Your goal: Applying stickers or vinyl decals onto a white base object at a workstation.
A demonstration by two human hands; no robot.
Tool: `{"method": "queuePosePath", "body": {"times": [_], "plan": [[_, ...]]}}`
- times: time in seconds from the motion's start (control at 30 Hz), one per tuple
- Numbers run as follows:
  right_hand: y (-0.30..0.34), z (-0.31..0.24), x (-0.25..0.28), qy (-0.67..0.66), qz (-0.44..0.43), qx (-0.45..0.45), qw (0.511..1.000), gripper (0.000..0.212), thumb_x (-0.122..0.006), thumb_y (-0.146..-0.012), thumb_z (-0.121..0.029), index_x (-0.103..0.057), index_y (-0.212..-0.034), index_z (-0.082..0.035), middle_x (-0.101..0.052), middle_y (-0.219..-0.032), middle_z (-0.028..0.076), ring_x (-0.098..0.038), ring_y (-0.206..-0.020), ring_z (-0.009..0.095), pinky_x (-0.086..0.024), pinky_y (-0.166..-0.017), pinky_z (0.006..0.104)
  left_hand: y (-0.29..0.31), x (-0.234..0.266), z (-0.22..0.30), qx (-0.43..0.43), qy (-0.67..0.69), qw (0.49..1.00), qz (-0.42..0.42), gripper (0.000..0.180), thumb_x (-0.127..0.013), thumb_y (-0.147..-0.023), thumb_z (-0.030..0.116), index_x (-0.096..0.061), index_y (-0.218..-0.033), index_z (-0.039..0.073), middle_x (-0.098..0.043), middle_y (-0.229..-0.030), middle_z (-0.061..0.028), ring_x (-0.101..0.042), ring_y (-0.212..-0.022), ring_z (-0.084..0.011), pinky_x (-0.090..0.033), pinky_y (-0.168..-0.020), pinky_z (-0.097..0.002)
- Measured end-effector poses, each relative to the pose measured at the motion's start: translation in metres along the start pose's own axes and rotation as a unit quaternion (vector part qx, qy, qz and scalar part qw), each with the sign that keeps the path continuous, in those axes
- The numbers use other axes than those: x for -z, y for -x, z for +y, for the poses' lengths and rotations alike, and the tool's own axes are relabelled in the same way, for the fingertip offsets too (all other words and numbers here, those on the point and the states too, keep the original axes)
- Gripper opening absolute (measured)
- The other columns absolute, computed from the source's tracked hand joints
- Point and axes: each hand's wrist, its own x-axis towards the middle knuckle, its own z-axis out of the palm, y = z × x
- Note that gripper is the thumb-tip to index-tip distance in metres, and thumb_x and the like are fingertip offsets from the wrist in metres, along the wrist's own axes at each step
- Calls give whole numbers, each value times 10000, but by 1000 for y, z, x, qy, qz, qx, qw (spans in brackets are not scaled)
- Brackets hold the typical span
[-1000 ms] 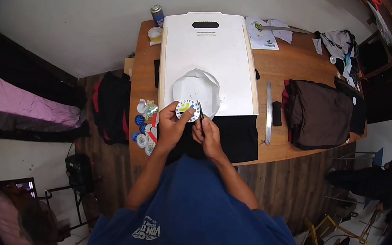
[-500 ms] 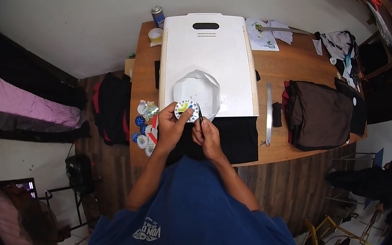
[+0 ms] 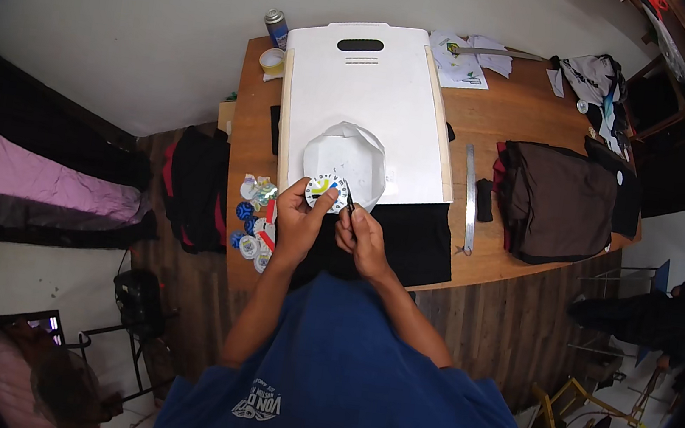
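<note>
Between the thumb and fingers of my left hand (image 3: pixel 298 224) is a round white printed disc (image 3: pixel 320 183) with yellow and blue shapes and dark characters around its rim. My right hand (image 3: pixel 365 241) is closed around a slim dark pointed tool (image 3: pixel 350 202), whose tip meets the disc's right edge. Its exact kind is too small to make out. Both hands hover over the near rim of a white folded-paper bowl (image 3: pixel 377 158), which has small dark bits on its bottom. Under the bowl lies a white board (image 3: pixel 358 88) with a handle slot.
Several round printed pieces (image 3: pixel 249 247) lie left of my hands. Black cloth (image 3: pixel 408 239) lies under the board's near edge. To the right are a metal ruler (image 3: pixel 469 200) and folded dark garments (image 3: pixel 553 201). A spray can (image 3: pixel 275 28) and tape roll (image 3: pixel 272 60) stand far left.
The printed disc has turned slightly in my left fingers. My hands and the dark tool stay almost in place.
</note>
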Motion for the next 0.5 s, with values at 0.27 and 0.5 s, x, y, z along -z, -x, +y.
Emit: {"method": "queuePosePath", "body": {"times": [0.27, 0.5], "plan": [[-1, 0, 1, 7, -2, 8, 1000, 370, -321, -1058, -368, -431, -861, -75, -300, -601, -41, -242, -496, 56, -244, -464, 213, -1, -1, -1, -2, 3, 1000, -3, 47, -655, -888, 36, -639, -922, 8, -665, -857, -32, -610, -771, -59, -481, -715, -209], [-1, -1, 1, 5, 0, 7, 1000, 369, -319, -1059, -360, -433, -859, -73, -302, -603, -39, -249, -503, 57, -251, -467, 212, -1, -4, 3, 5, 4, 1000, 4, 43, -654, -888, 32, -635, -919, 9, -664, -857, -29, -608, -769, -58, -479, -710, -207]]}}
